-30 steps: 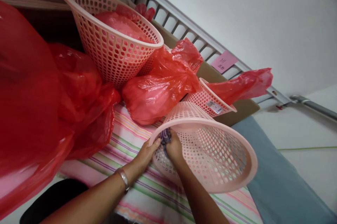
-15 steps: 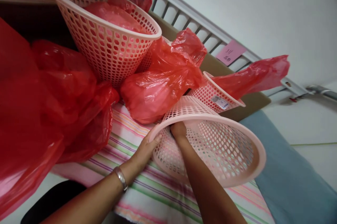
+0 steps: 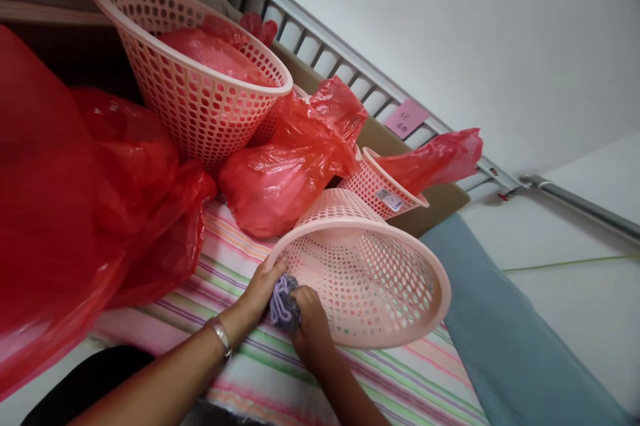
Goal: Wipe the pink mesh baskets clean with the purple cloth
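Gripping the left rim of a pale pink perforated plastic basket (image 3: 350, 223) with the left hand (image 3: 263, 283), curling it snugly around the edge. Bunching a crumpled grey-and-lilac cloth (image 3: 283, 306) in the tightly curled right hand (image 3: 311, 319), right by the near left of the basket's mouth. Not making out clearly any gap or contact between cloth and rim, tbh. Tilting the basket over a pink, green and white striped sheet (image 3: 270, 373), facing its mouth toward the near side. Also spotting a bulging translucent red plastic bag (image 3: 273, 186) just beyond, plus a smooth blue-grey sheet (image 3: 510, 319) off to the right.
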Demonstrator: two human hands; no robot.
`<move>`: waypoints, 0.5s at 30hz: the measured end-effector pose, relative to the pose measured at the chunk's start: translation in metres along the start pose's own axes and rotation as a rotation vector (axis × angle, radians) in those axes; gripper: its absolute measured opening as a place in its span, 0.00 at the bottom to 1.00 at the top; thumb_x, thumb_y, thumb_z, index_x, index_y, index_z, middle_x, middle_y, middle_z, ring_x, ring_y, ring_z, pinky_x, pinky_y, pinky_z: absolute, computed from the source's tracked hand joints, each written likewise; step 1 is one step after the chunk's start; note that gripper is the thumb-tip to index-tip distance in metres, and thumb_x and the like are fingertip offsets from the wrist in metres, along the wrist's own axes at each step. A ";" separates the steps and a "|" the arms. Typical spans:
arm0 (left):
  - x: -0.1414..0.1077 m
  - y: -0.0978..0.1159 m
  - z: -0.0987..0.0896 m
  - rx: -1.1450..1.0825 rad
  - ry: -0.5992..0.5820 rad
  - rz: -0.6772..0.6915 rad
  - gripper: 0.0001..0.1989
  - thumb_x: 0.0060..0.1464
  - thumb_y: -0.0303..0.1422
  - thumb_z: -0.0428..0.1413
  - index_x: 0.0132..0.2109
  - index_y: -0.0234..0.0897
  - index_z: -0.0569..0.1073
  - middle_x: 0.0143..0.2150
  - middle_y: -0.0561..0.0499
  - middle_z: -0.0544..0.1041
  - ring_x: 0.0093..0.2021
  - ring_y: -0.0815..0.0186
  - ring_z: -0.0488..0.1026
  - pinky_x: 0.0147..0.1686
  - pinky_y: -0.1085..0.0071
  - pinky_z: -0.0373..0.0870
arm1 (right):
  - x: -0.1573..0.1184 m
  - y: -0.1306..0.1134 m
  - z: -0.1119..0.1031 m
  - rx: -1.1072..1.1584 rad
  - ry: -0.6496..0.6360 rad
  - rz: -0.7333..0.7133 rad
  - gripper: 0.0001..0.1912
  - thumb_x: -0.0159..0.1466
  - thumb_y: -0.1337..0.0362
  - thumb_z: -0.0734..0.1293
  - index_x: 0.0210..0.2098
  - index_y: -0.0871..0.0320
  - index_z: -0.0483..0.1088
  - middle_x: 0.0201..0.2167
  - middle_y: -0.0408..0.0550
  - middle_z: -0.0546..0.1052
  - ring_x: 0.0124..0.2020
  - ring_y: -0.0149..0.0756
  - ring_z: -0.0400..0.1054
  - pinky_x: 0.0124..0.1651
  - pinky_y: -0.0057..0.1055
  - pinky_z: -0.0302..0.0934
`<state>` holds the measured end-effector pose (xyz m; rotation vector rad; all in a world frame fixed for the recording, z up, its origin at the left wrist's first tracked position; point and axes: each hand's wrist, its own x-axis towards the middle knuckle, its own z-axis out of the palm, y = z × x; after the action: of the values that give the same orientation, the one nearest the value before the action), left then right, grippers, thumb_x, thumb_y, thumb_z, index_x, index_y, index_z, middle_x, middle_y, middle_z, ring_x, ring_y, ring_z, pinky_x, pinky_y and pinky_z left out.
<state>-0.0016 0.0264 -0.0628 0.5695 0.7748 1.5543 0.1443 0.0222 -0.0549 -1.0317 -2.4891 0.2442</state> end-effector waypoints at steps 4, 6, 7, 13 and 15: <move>0.001 -0.001 0.003 -0.004 -0.051 0.038 0.24 0.53 0.45 0.55 0.52 0.32 0.72 0.46 0.44 0.77 0.48 0.57 0.72 0.53 0.61 0.63 | 0.021 0.019 -0.002 -0.028 0.012 0.101 0.14 0.51 0.72 0.58 0.37 0.56 0.64 0.33 0.48 0.69 0.36 0.39 0.63 0.40 0.35 0.58; 0.002 -0.001 0.004 -0.011 -0.061 0.081 0.25 0.54 0.44 0.55 0.55 0.34 0.70 0.50 0.45 0.76 0.52 0.57 0.70 0.57 0.61 0.60 | 0.042 0.036 0.002 -0.044 0.063 0.174 0.15 0.53 0.72 0.58 0.39 0.57 0.65 0.36 0.49 0.71 0.39 0.40 0.64 0.43 0.35 0.59; 0.003 0.000 0.004 -0.014 -0.069 0.096 0.26 0.54 0.44 0.55 0.56 0.35 0.69 0.52 0.45 0.75 0.53 0.57 0.68 0.58 0.61 0.58 | 0.054 0.044 0.005 -0.053 0.091 0.206 0.16 0.53 0.72 0.57 0.40 0.57 0.65 0.37 0.50 0.72 0.40 0.40 0.65 0.44 0.36 0.59; -0.006 0.000 0.008 -0.025 -0.117 0.012 0.26 0.55 0.45 0.53 0.55 0.35 0.69 0.54 0.45 0.73 0.56 0.54 0.67 0.58 0.59 0.59 | 0.112 0.101 0.013 -0.204 0.141 0.388 0.15 0.56 0.68 0.60 0.42 0.58 0.69 0.40 0.53 0.74 0.44 0.45 0.67 0.48 0.38 0.59; -0.009 0.000 0.011 -0.038 -0.138 -0.005 0.27 0.54 0.45 0.54 0.56 0.35 0.68 0.54 0.46 0.73 0.56 0.54 0.67 0.58 0.58 0.60 | 0.125 0.117 0.012 -0.206 0.131 0.393 0.13 0.59 0.65 0.59 0.41 0.57 0.70 0.40 0.52 0.75 0.46 0.44 0.66 0.51 0.38 0.58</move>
<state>0.0077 0.0193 -0.0553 0.6390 0.6400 1.5055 0.1345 0.1933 -0.0626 -1.5679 -2.2113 0.0332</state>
